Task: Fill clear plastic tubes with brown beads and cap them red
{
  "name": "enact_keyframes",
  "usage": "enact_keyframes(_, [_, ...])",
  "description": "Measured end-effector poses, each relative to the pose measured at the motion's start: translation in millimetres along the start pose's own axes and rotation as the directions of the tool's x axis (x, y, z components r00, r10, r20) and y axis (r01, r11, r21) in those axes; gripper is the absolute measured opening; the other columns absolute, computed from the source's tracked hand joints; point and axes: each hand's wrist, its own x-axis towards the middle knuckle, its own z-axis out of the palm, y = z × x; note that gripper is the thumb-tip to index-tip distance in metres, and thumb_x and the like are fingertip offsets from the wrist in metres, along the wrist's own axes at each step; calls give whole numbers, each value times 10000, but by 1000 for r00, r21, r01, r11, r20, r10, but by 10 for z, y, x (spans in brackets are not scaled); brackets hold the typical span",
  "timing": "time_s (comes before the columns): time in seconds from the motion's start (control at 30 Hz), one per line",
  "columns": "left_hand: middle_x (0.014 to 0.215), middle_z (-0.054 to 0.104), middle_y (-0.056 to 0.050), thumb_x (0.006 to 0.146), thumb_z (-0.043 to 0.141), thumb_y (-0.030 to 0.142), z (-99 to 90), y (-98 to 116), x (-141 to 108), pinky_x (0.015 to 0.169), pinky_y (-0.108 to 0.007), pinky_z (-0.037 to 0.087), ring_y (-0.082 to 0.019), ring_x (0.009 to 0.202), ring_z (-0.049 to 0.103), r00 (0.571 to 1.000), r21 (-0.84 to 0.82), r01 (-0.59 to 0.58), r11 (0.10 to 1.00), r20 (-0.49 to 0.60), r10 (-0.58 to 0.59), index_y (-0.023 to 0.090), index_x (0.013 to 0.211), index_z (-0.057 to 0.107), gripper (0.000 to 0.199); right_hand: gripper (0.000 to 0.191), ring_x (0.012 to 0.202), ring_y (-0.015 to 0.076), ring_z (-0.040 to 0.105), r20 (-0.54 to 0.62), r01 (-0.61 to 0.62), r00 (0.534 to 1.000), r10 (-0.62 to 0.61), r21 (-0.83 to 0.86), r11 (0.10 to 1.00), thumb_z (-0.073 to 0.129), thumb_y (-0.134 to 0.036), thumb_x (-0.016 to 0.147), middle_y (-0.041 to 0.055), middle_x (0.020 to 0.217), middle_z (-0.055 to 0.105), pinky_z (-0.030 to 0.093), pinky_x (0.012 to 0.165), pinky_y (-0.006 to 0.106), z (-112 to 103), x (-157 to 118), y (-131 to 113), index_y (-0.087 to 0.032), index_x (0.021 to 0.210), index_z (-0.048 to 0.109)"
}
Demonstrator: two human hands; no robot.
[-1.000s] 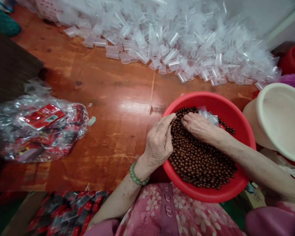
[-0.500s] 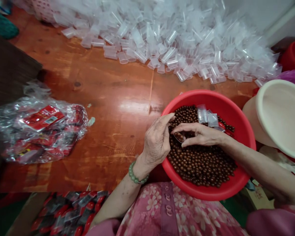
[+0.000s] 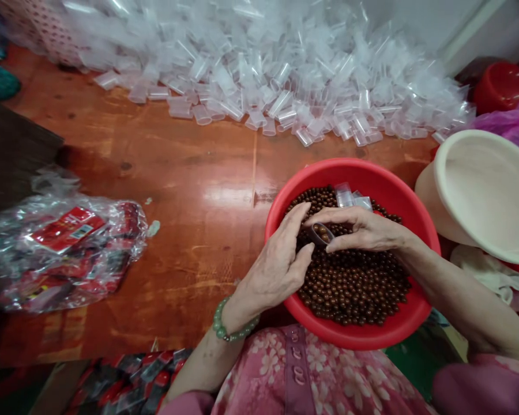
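Note:
My right hand [image 3: 363,230] pinches a small clear plastic tube [image 3: 315,235] between thumb and fingers, its oval mouth towards me and a few brown balls showing inside. Beneath lies a heap of shiny brown balls [image 3: 354,288] in a red basin [image 3: 417,230]. My left hand [image 3: 281,259] is at the basin's left rim, thumb and fingers apart, close to the tube's left side; whether it touches the tube I cannot tell. Other clear plastic pieces [image 3: 350,197] rest on the balls at the back of the basin, partly behind my right hand.
A large pile of clear plastic tubes [image 3: 277,86] covers the back of the wooden table [image 3: 190,230]. On the left lies a clear bag [image 3: 69,242] of red packets. A cream bucket [image 3: 441,190] stands right of the basin. Red-and-clear pieces [image 3: 130,374] lie below the table's front edge.
My left thumb has spread away from its fingers beside the tube. The tube's mouth now shows more plainly in my right hand. The whole view has shifted slightly, moving the basin left.

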Motion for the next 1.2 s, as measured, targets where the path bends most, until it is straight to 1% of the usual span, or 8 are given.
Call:
enact_keyframes(0.13, [1570,439,-155,917,558,200,51,8,64,1177,-503,422,-307,1440,442,999,-82,14,997,40,-11,165,1523,353,640,457,1184,197,633,-43,-30,999,33,63,998,739,-332,857,51,1273,684,466,1066,343,30,-48,-11,-226,1297,674])
enact_keyframes(0.23, [1504,527,-141,913,593,212,72,3,97,1194,-493,395,-289,1377,518,1000,-74,-2,997,19,4,165,1474,449,581,398,1115,185,665,-71,-26,997,33,91,996,723,-326,865,42,1202,719,499,1016,312,57,-77,-26,-205,1243,704])
enact_keyframes(0.43, [1390,650,-87,908,662,264,98,-52,110,1174,-449,421,-254,1279,613,999,-161,-37,986,-41,30,220,1365,601,463,240,961,171,696,-137,-21,990,22,4,1000,693,-334,895,50,1040,755,536,897,270,105,-103,-128,-163,1049,760])
enact_keyframes(0.57, [1313,705,-73,892,684,240,104,-33,76,1130,-410,471,-230,1198,670,995,-204,-48,978,-92,29,219,1297,659,406,230,789,145,680,-294,-44,955,35,-24,999,772,-353,826,30,872,744,541,753,236,141,-152,-186,-167,957,740])
enact_keyframes(0.73, [1239,743,-78,886,672,203,77,15,67,1049,-358,526,-202,1099,713,992,-151,-92,984,-96,78,180,1292,658,407,310,696,136,648,-329,-81,936,123,138,987,877,-343,686,8,773,706,532,666,240,47,-240,-184,-178,892,716])
enact_keyframes(0.9, [1124,780,-75,864,684,202,42,40,152,958,-324,560,-192,998,735,999,-132,-30,991,-34,26,157,1209,696,348,299,729,139,627,-463,-127,870,173,129,984,840,-371,712,19,804,697,504,674,258,-78,-275,-120,-180,914,732])
enact_keyframes(1.1, [1060,782,-49,872,692,229,31,50,204,898,-277,557,-165,940,728,997,-221,36,975,80,-19,182,1113,727,247,263,702,135,609,-511,-162,842,170,62,985,790,-389,758,12,786,696,477,647,259,-117,-265,-96,-184,912,730])
enact_keyframes(1.2, [1018,781,-40,868,695,223,33,57,202,870,-259,553,-153,913,721,996,-206,46,977,81,-30,183,1087,730,226,253,669,128,597,-630,-183,765,133,-15,983,761,-421,783,4,774,700,468,628,254,-190,-315,-67,-194,891,739])
